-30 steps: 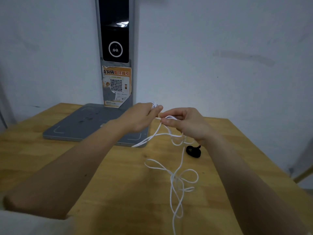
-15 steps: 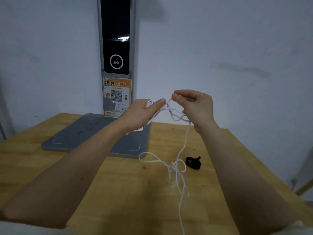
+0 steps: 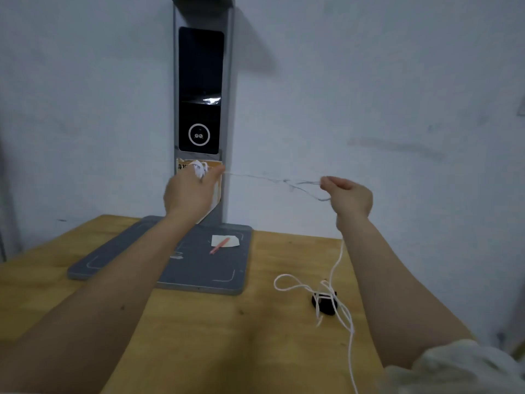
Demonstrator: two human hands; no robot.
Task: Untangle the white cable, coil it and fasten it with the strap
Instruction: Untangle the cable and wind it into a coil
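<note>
Nearest, at 5 o'clock, the slack white cable (image 3: 339, 305) lies looped on the worktop (image 3: 227, 336), draped over the black strap (image 3: 324, 304); it could drag the strap off or cinch its loops into a knot. Farther, at 2 o'clock, the right hand (image 3: 348, 196) pinches the rising strand. At 12, the left hand (image 3: 190, 191) grips a small bundle of coils; the taut span between may tighten its snag.
</note>
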